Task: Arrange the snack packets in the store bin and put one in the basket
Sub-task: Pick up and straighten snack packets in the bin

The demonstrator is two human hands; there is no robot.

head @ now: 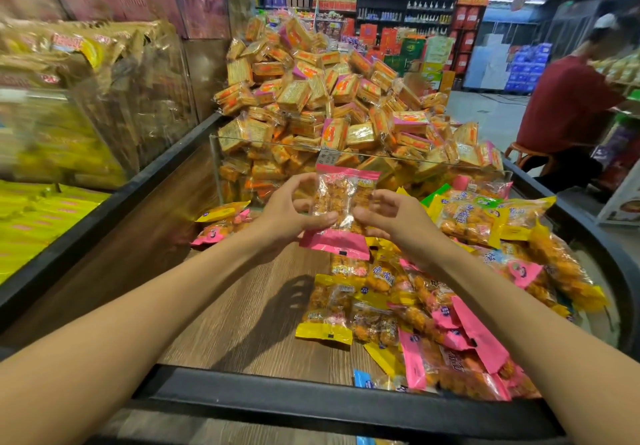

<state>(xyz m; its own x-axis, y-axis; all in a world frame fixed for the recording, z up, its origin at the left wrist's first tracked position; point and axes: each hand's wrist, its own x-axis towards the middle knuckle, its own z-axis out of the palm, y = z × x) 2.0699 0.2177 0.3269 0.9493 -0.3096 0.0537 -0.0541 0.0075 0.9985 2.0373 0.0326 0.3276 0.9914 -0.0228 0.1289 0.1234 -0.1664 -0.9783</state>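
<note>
Bin rim (311, 401), pkt pile (433, 306) behind.

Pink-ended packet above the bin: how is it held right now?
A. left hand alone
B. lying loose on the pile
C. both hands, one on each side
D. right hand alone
C: the left hand and right hand each pinch a side of the pink-ended packet, lifted above the bin's wooden floor.

One pink-edged snack packet (341, 210) is held up over the store bin (311, 398), clear middle showing orange-brown pieces, pretty much upright with pink strips top and bottom. The rest of the snack packets (450, 309), yellow, pink, a couple green and blue, lie jumbled across the bin's right side on the wood-look floor.
</note>
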